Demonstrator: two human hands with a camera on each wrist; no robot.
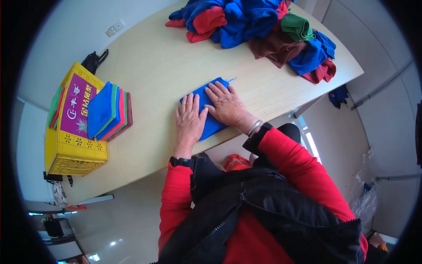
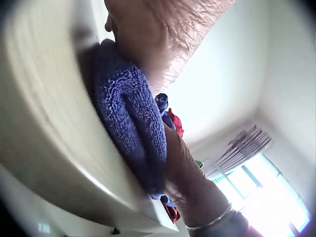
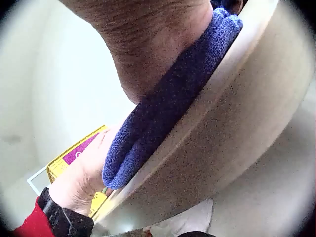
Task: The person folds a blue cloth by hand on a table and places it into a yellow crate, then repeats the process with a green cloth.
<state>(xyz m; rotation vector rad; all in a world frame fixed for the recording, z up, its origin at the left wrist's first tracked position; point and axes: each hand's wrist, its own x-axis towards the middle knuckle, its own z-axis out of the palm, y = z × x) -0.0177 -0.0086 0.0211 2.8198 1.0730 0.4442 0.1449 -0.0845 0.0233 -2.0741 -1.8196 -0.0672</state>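
Observation:
A folded blue towel lies near the front edge of the table. My left hand rests on its left side with fingers straight, pointing away from me. From the right, my right hand lies across the towel's upper part, its fingers extended and its thumb close to the left hand. The wrist views show the folded towel from the side as a thick, fluffy layered edge, with both palms on top of it. In the right wrist view the towel lies along the table's rim.
At the left, a yellow crate with a purple label stands with several folded cloths leaning on its side. A heap of loose blue, red, green and brown cloths covers the far part of the table.

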